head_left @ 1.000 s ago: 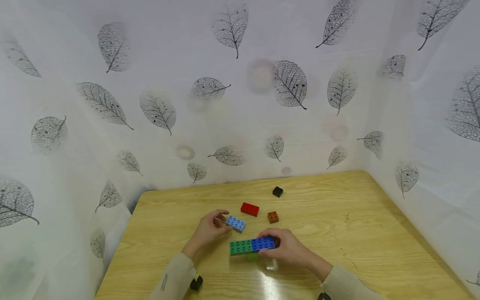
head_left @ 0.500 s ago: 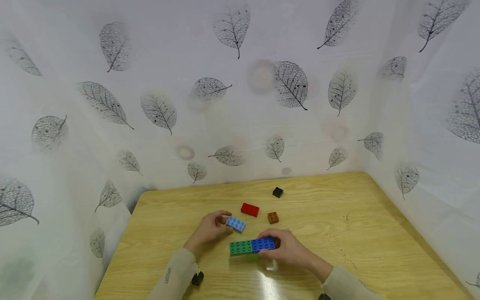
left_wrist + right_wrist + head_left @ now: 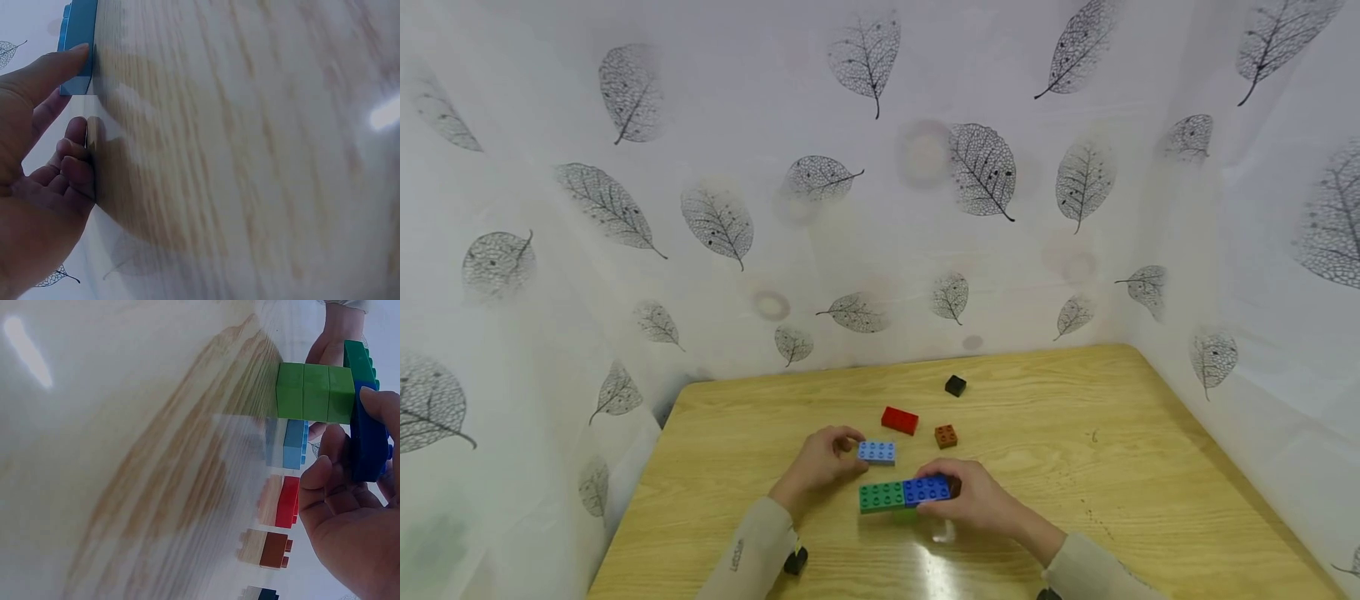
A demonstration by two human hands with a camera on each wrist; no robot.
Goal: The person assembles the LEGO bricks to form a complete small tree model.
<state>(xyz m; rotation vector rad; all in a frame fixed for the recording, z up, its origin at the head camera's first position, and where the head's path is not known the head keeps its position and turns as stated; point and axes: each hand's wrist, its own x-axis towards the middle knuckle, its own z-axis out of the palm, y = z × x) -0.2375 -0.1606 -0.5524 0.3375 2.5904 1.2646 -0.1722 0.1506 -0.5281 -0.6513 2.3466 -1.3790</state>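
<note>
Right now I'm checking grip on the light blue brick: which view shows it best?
The head view: the light blue brick lies flat, studs up, at the left hand. Left wrist shows only an edge; right wrist shows it side-on behind the green stack.

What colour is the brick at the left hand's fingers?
Light blue brick, touched by the left hand; clearest in the head view.

The light blue brick (image 3: pixel 877 452), angled a second ago, now lies square to the table edge and slightly nearer the green and blue stack (image 3: pixel 904 492). The left hand (image 3: pixel 817 462) sits lower, its fingers touching the brick's left end.
</note>
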